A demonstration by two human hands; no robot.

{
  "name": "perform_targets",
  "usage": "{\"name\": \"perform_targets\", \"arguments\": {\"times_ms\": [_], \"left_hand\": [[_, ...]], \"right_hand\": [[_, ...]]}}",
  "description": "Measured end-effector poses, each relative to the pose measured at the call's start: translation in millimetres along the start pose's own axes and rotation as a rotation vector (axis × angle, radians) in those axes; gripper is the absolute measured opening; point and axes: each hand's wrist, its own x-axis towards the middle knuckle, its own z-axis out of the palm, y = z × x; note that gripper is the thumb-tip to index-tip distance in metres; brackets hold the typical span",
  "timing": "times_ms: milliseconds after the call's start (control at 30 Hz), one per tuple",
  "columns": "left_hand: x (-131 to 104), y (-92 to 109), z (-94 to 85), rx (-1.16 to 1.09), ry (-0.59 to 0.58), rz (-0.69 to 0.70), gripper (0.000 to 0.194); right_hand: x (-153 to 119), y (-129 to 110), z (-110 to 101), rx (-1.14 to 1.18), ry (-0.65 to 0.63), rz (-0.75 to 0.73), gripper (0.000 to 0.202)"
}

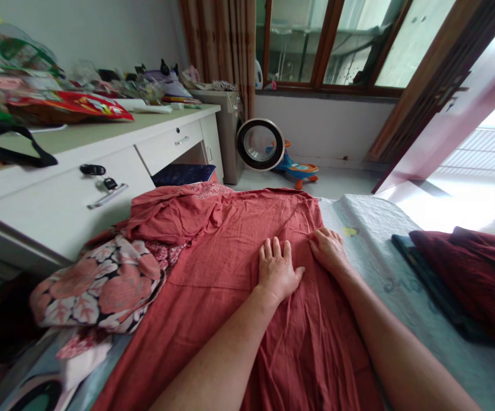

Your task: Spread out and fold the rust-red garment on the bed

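Observation:
A wide red garment (225,257) is spread over the bed, wrinkled along its right half. My left hand (276,268) lies flat on it with the fingers apart, palm down. At the garment's right edge, my right hand (329,250) has its fingers bent and drawn together on the cloth; the fingertips are partly hidden. Bunched red fabric with a small floral print (172,211) lies at the upper left of the garment. Beside that is a crumpled cloth with large pink flowers and leaves (101,285).
Folded dark red and dark green clothes (470,274) lie on the pale bedsheet (371,220) to the right. A white desk (54,205) with packets and clutter runs along the left. Beyond stand a washing machine with its round door (261,144) open and a blue-orange ride-on toy (296,168).

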Motion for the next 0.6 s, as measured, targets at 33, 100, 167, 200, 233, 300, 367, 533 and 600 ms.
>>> {"name": "perform_targets", "arguments": {"times_ms": [33,100,167,200,233,300,367,533,600], "left_hand": [[0,0,-0.1,0.0,0.0,0.0,0.084],[0,0,-0.6,0.002,-0.001,0.002,0.084],[0,0,-1.0,0.005,-0.002,0.005,0.083],[-1,0,-1.1,0.006,0.0,0.005,0.083],[-1,0,-1.1,0.007,0.001,0.005,0.084],[-1,0,-0.8,0.008,0.0,0.003,0.084],[0,0,-0.6,0.007,-0.005,0.002,0.084],[0,0,-0.7,0.006,-0.008,0.001,0.084],[0,0,-0.7,0.003,-0.006,0.001,0.084]], "right_hand": [[0,0,0,-0.011,0.002,0.011,0.018],[-1,1,-2,-0.045,0.006,0.054,0.019],[-1,2,-3,-0.08,0.01,0.111,0.018],[-2,2,-4,-0.089,0.017,0.13,0.019],[-2,2,-5,-0.084,0.033,0.133,0.02],[-3,1,-7,-0.038,0.094,0.092,0.028],[-3,-2,-6,0.027,0.137,-0.003,0.037],[-8,-10,2,0.055,-0.068,-0.105,0.047],[-9,-10,5,0.029,-0.165,-0.075,0.048]]}}
